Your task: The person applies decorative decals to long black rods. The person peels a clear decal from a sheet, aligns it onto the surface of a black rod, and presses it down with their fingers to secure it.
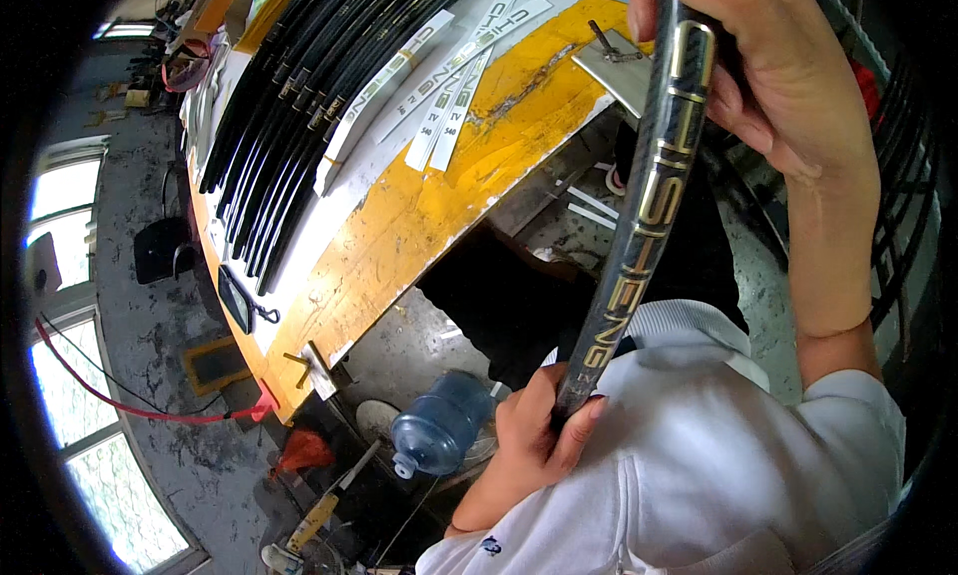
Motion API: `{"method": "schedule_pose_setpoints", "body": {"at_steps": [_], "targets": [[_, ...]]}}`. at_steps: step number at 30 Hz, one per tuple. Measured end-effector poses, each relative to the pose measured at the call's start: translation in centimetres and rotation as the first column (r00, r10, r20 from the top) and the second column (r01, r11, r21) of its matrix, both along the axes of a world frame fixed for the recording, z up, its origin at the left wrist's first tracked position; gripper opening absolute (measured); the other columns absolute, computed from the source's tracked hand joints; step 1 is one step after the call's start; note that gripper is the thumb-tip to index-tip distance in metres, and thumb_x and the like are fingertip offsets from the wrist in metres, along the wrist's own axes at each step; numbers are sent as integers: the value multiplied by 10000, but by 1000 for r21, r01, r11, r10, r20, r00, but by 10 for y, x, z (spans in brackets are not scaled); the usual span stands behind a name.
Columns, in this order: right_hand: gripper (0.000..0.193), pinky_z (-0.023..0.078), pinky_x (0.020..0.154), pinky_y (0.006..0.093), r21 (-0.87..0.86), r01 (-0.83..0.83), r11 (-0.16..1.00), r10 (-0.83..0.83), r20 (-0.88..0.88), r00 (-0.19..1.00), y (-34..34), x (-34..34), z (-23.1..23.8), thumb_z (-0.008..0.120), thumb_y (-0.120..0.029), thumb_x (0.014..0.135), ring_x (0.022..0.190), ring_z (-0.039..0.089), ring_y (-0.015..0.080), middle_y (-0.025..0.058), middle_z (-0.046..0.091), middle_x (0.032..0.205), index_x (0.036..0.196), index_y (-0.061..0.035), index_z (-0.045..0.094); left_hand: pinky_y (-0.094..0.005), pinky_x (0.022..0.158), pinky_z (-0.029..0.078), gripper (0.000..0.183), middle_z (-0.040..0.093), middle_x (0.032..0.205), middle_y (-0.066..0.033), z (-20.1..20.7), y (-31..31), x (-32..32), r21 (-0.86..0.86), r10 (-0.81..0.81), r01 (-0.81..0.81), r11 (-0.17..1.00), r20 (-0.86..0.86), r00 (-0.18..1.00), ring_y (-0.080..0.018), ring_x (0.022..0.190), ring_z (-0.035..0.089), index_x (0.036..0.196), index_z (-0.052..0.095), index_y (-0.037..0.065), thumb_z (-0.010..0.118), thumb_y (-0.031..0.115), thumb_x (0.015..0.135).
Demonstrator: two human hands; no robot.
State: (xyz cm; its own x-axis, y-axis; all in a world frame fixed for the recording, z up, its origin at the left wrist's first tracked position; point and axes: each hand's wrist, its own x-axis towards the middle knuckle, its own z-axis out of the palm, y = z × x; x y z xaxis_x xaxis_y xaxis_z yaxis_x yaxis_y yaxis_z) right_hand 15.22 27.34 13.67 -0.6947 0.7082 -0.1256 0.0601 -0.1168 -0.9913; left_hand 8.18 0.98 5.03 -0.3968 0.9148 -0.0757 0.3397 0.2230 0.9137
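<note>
A glossy black rod [639, 226] with gold lettering down its side slants across the view, close to my white top. My left hand [539, 425] is closed round its lower end, the thumb along one side. Near the upper end my right hand [768, 66] grips it, with fingers on both sides of the shaft. The rod's top runs out of the picture. To the left, on the yellow workbench [399, 246], lie several similar black rods [289, 126] side by side. White printed strips [464, 101] with gold lettering lie beside them, some crossing one another.
A metal plate with a bolt [611, 61] sits at the bench edge, and a clamp [314, 369] at its near corner. A dark phone-like object [236, 298] lies by the rods. Below stands a blue water jug [439, 425]. More black rods [908, 196] stand at the right.
</note>
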Motion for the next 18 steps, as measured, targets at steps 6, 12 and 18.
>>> {"method": "schedule_pose_setpoints", "body": {"at_steps": [6,12,18], "targets": [[442,302,285,169,39,-37,999,38,-20,999,-1,-8,13,591,-362,915,303,415,48,8,495,450,613,-39,573,-248,554,412,184,587,672,-57,5,-1,3,-84,95,-87,993,90,991,-132,570,534,820,569,-12,659,149,820],[409,328,298,165,81,-19,997,24,-59,998,-3,-14,9,622,-338,910,325,443,44,6,517,489,636,-39,572,-245,560,421,143,598,679,-56,3,-5,0,-110,101,-87,990,133,986,-129,575,539,826,574,-12,643,111,801],[404,311,290,167,40,-128,991,133,-150,980,-1,-11,9,617,-353,897,312,420,38,1,497,482,656,-34,564,-247,483,428,213,585,619,-72,-5,-8,-3,-44,35,-31,999,100,994,-147,493,570,927,587,-32,716,72,794]]}}
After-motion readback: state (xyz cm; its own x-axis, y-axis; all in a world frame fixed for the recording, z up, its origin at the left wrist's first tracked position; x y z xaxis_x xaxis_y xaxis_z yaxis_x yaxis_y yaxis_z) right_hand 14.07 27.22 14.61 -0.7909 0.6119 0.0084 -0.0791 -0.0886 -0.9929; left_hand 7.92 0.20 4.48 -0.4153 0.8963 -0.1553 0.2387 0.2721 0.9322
